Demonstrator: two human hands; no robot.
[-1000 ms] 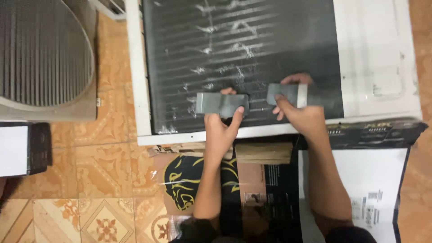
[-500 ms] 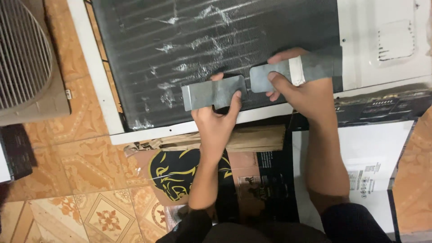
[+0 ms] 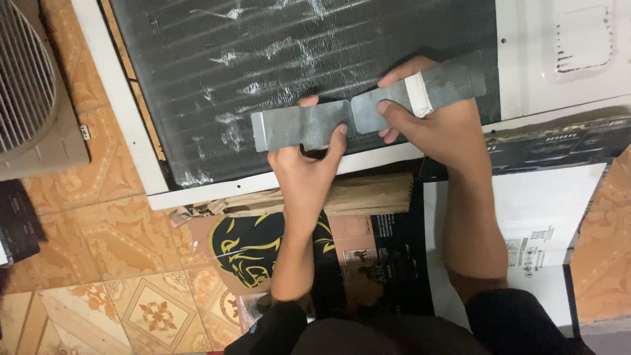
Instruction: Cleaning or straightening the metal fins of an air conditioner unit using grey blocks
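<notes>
My left hand (image 3: 307,167) grips a flat grey metal plate (image 3: 296,126) by its right end, thumb on top. My right hand (image 3: 434,128) holds a second grey metal plate (image 3: 447,84) with a white band of tape (image 3: 417,95) around its middle. The two plates meet end to end above the dark finned coil (image 3: 296,59) of a white-framed air conditioner unit (image 3: 131,144) lying flat on the floor. Bent, shiny patches mark the coil's fins.
A round ribbed fan grille (image 3: 26,85) sits at the left. Flattened cardboard (image 3: 263,243) with a black and yellow print and a white sheet (image 3: 545,230) lie under my arms. A wooden block (image 3: 371,197) rests by the unit's front edge. Patterned orange tiles (image 3: 98,263) cover the floor.
Both hands have brought the two plates together until their ends touch; a second ago a gap lay between them. The view has shifted, so the unit appears further left and up.
</notes>
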